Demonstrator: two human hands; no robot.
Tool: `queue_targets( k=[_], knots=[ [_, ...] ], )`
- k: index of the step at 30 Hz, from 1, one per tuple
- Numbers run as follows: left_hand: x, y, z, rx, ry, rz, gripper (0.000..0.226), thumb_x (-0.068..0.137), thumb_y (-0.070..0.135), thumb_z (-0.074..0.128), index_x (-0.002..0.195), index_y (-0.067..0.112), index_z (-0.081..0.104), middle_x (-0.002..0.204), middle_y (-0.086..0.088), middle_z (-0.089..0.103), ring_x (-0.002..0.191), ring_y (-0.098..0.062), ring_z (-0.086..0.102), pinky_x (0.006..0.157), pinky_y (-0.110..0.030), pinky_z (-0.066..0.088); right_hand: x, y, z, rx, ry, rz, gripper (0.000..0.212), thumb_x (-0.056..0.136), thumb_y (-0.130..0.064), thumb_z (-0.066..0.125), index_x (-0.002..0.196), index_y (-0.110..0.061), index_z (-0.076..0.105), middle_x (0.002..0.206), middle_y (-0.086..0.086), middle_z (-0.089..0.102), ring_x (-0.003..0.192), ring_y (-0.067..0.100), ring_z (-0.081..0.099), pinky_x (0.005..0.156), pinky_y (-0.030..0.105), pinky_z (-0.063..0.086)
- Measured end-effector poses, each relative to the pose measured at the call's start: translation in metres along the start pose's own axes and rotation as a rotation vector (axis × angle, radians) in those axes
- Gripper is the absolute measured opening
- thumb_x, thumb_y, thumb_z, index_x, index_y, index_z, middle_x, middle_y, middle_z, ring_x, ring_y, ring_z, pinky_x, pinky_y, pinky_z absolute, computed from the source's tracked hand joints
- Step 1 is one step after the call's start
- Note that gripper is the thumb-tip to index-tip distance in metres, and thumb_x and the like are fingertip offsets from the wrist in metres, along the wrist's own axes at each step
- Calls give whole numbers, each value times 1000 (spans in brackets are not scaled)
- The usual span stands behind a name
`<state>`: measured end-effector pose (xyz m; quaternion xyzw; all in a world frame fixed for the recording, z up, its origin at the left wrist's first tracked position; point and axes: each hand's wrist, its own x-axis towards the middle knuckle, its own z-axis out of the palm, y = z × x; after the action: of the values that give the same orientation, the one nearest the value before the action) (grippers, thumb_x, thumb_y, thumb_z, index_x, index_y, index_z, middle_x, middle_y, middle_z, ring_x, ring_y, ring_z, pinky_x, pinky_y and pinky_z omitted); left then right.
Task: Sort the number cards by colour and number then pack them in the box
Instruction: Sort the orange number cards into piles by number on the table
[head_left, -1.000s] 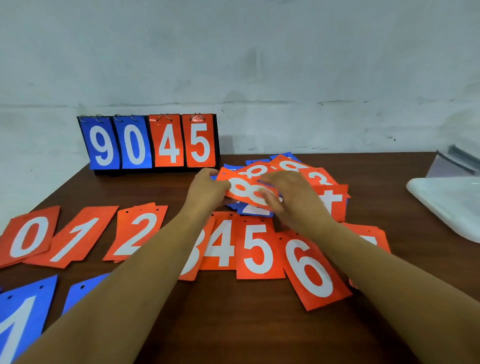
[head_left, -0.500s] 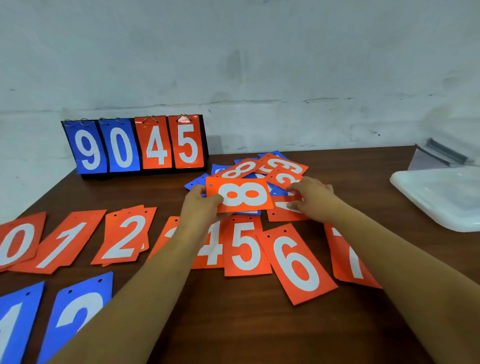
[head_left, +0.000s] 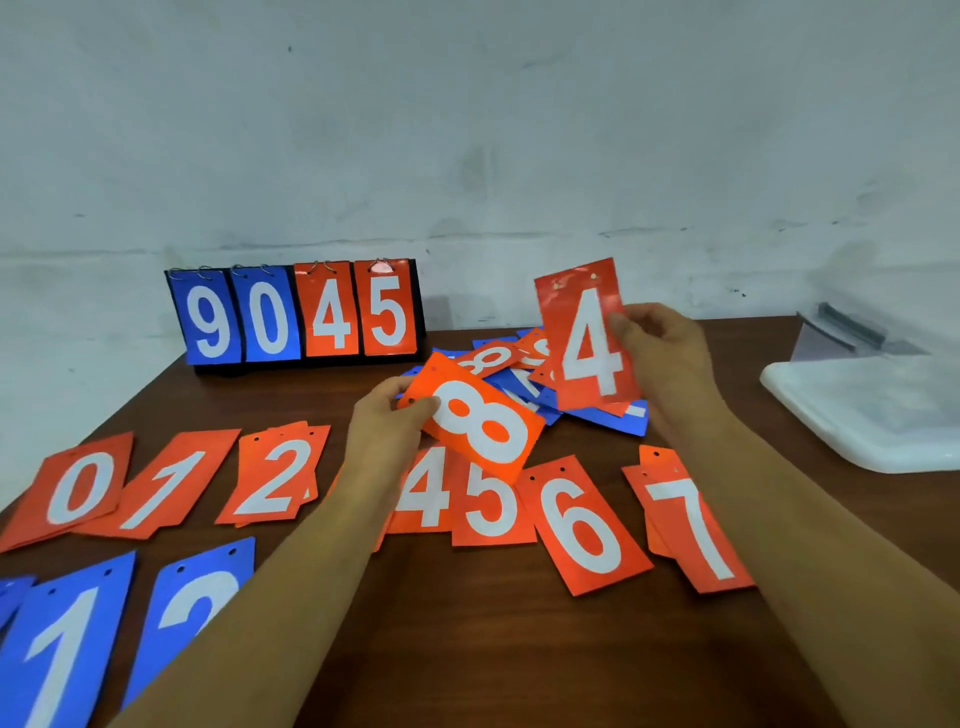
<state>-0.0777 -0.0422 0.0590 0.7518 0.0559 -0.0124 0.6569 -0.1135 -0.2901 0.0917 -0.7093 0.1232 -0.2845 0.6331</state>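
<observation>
The number cards (head_left: 588, 340) look like glossy laminated plastic, catching glare. The counter (head_left: 519, 649) is dark, smooth polished wood. The box (head_left: 883, 415) appears translucent white plastic, the wall (head_left: 467, 130) rough matt plaster.

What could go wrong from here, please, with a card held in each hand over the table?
The left hand, holding the orange 8 card, has its forearm across the orange row, so a move could nudge it askew. The right hand pinches the orange 4 card by one edge; it might slip onto the unsorted heap.

On dark wooden table (head_left: 467, 649): row of orange cards (head_left: 582, 525) 0 to 7, blue cards (head_left: 62, 649) near left, mixed pile (head_left: 608, 422) behind, flip scoreboard (head_left: 296, 317) at back, white plastic container (head_left: 872, 410) far right.
</observation>
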Motion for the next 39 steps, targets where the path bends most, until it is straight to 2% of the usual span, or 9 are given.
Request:
queue_targets(
  k=[4,11,15,18,22,27,32,35,39],
  knots=[
    [-27,9,-17,58,-62,30,31,87,29,70,114,25,56,99,4,66,82,-15,70,68,-35,61,-52,-13,10,146,-225,276,10,91,-23,66,95,-16,70,93,6,76,82,22,74,72,36,61],
    [-88,-2,-45,-15,-238,46,26,92,30,64,115,17,62,101,-5,75,93,-20,72,85,-41,58,-133,5,43,-43,-208,388,14,92,-26,63,90,-15,70,97,5,72,90,20,67,83,39,56],
    [-107,-15,-58,59,-245,28,45,83,30,76,123,23,58,111,0,72,97,-16,71,85,-38,58,-164,5,63,-97,-226,384,18,92,-28,64,106,-17,65,103,1,67,93,18,66,68,28,53],
    [-108,-27,-70,168,-168,33,74,68,40,83,132,24,51,122,1,66,104,-19,67,86,-43,58,-177,1,73,-85,-280,398,27,91,-27,66,116,-19,62,110,0,63,95,17,66,73,29,56],
    [-110,-28,-91,175,-97,52,43,83,27,74,122,22,55,119,-2,67,102,-21,67,87,-45,57,-189,-1,86,-55,-416,405,30,86,-23,71,114,-11,66,114,5,68,97,19,68,85,38,58],
    [-111,-29,-120,285,-85,60,36,87,36,69,119,26,54,110,7,65,88,-8,65,65,-21,53,-203,1,104,-136,-474,382,12,86,-21,71,97,-17,68,114,2,66,101,19,66,84,40,59],
    [-102,-32,-149,390,85,-52,60,95,45,53,147,20,36,144,-8,49,119,-29,57,83,-37,51,-188,12,109,-139,-281,366,18,86,-16,66,81,0,62,104,27,66,94,40,66,79,56,55],
    [-94,-37,-161,406,167,-93,50,98,41,49,144,21,41,139,-8,53,111,-25,58,80,-37,50,-164,10,107,-251,-175,311,22,89,-16,65,84,6,65,102,26,66,91,33,66,80,44,54],
    [-85,-41,-161,345,164,-116,45,100,34,47,143,21,41,139,-7,51,94,-16,50,77,-34,45,-137,9,118,-475,-183,217,27,88,-19,71,109,-2,68,120,11,65,114,26,58,91,34,46]
  ],
)
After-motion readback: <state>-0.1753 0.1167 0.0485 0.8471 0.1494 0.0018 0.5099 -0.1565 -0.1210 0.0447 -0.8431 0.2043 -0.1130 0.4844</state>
